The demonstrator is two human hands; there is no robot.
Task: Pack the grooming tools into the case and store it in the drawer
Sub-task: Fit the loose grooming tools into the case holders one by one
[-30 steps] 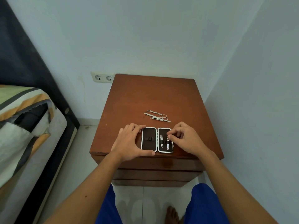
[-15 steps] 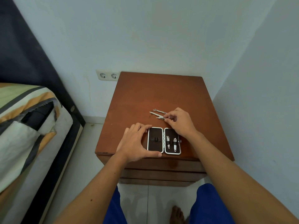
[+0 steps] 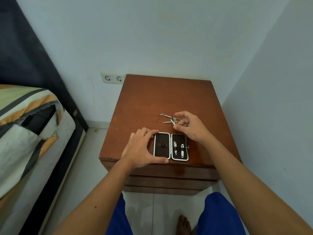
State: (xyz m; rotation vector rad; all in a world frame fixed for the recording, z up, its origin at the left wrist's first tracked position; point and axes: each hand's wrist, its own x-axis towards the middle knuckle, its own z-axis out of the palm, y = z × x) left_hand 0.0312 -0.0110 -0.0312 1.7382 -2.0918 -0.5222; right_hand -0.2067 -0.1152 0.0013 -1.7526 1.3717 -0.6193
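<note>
A small grooming case (image 3: 161, 146) lies open flat near the front edge of the brown nightstand (image 3: 152, 99). Its right half holds two nail clippers (image 3: 178, 147) under elastic loops; the left half shows bare loops. My left hand (image 3: 140, 148) rests against the case's left side, thumb along its front edge. Just behind the case lie loose metal tools (image 3: 166, 116), among them small scissors and thin tweezers-like pieces. My right hand (image 3: 189, 126) hovers over them, fingertips pinching one slim metal tool at its near end.
The nightstand stands in a corner, with walls behind and to the right. Drawer fronts (image 3: 169, 177) below its top are closed. A bed (image 3: 25, 133) with a striped cover is at the left. A double wall socket (image 3: 112, 78) sits behind the nightstand's left corner.
My right hand left the case's right half and moved back to the loose tools, where it now pinches one. The left hand stayed on the case.
</note>
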